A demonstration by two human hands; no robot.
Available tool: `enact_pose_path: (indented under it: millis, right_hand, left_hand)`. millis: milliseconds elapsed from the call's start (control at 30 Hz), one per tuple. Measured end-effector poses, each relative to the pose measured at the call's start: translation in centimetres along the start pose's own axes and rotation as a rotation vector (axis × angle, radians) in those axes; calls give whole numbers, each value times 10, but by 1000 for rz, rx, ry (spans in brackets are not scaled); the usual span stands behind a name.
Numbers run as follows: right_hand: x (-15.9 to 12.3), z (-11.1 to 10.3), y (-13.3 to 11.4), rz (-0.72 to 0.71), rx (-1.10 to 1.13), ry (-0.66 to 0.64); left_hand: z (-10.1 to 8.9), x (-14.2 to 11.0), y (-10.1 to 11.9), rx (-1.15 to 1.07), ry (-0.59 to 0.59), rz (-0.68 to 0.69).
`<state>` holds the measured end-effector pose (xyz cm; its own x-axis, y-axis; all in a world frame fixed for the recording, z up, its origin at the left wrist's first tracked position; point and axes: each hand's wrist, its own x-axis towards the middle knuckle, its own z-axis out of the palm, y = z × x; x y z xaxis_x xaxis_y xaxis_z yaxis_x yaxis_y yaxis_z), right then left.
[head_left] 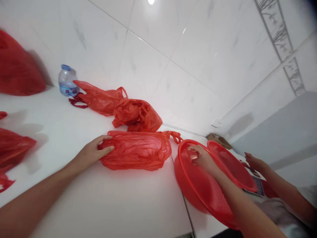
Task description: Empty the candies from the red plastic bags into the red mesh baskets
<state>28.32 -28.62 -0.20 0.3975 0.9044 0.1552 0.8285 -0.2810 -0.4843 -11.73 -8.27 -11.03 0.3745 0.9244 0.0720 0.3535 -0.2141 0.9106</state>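
A full-looking red plastic bag [136, 150] lies lengthwise on the white table. My left hand [95, 148] grips its left end, the thumb on top and the fingers at the far edge. What the bag contains is hidden by the red film. To the right stands a deep red plastic basket [190, 185] with perforated sides. My right hand [203, 160] is over this basket, its fingers curled together. Whatever those fingers hold, if anything, is too small and blurred to name.
Crumpled red bags [133, 112] lie by the tiled wall, beside a water bottle [66, 81] with a blue cap. More red bags [19, 66] stand at the left. A second red basket [231, 165] sits rightward, near another person's hand [256, 162].
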Motion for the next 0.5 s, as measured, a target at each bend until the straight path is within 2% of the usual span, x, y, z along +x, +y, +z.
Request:
enact_pose_path:
  millis: [100,167,233,333,433,500]
  right_hand:
    - [18,-10,-33,-237,-75,101]
    - [23,-3,-67,-422,-122,84]
    - [23,15,-102,-593,-164,0]
    - [23,56,-142,-789,-290,-87]
    - [29,96,-163,-913,-334,-154]
    - [34,111,-169,-954,-325,-196]
  left_hand:
    - [1,-1,2,33,29,27]
    - [1,-2,4,20,23,31]
    - [1,-3,4,-9,14,43]
    - [2,-2,1,-32,16,78]
    - [3,-1,-4,-52,10,93]
    - [4,0,-7,-71,7,107]
